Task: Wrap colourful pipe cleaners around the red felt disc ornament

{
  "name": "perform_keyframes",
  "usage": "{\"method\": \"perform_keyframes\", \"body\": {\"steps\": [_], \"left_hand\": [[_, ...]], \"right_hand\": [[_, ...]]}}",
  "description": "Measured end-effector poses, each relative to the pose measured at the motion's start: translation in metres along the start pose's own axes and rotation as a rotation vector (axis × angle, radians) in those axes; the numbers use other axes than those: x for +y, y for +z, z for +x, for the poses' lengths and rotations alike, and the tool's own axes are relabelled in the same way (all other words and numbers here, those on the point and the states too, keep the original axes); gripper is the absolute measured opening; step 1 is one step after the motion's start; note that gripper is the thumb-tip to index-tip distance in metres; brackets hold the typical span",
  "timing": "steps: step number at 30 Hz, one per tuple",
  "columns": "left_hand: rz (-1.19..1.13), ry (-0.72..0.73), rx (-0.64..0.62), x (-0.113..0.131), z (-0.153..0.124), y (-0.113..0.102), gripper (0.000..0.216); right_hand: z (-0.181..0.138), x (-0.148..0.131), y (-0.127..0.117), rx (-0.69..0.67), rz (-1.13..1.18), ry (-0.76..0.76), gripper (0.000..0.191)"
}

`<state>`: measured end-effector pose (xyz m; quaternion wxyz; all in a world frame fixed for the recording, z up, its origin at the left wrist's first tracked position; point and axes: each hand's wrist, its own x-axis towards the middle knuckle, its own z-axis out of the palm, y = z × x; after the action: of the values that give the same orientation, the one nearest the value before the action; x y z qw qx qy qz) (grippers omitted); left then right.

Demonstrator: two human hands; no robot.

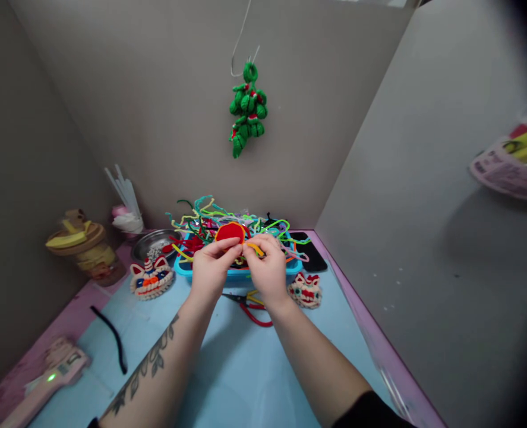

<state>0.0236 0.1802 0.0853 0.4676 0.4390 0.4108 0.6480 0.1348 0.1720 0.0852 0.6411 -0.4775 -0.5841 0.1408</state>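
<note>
A red round piece with an orange rim point(230, 232) is pinched between the thumb and fingers of my left hand point(213, 265). My right hand point(265, 265) is closed on a yellow-orange fuzzy strip point(256, 249), which seems to run to the rim of the red piece. Both hands meet at the fingertips over a blue basket point(183, 266) heaped with colourful pipe cleaners point(274, 226). Just below the hands, scissors point(256, 315) with red handles lie on the light blue mat, partly covered by my right wrist.
Fuzzy animal-face pieces lie left point(151, 279) and right point(306, 290) of the basket. Around them are a phone point(313, 255), metal bowl point(144, 247), lidded cup point(94, 255), pink glue gun point(49, 375) and black strip point(112, 336). A green ornament point(248, 110) hangs above; walls enclose the table.
</note>
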Motion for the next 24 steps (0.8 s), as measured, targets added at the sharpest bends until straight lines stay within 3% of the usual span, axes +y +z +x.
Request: {"method": "perform_keyframes", "body": {"steps": [6, 9, 15, 19, 24], "left_hand": [[0.117, 0.018, -0.069, 0.002, 0.005, -0.007, 0.028], [0.082, -0.017, -0.098, 0.002, 0.005, -0.007, 0.026], [0.011, -0.066, -0.077, -0.001, 0.005, -0.006, 0.029], [-0.105, -0.115, -0.003, -0.004, 0.009, -0.008, 0.037], [-0.216, -0.201, 0.014, -0.002, 0.010, -0.006, 0.039]], "right_hand": [[0.007, 0.014, 0.005, -0.134, 0.379, 0.318, 0.010], [0.006, 0.021, 0.010, -0.146, 0.494, 0.391, 0.013], [0.002, 0.032, 0.020, -0.139, 0.516, 0.335, 0.013], [0.005, 0.028, 0.013, -0.119, 0.324, 0.241, 0.016], [0.007, 0.012, 0.000, -0.100, 0.043, 0.094, 0.007]]}}
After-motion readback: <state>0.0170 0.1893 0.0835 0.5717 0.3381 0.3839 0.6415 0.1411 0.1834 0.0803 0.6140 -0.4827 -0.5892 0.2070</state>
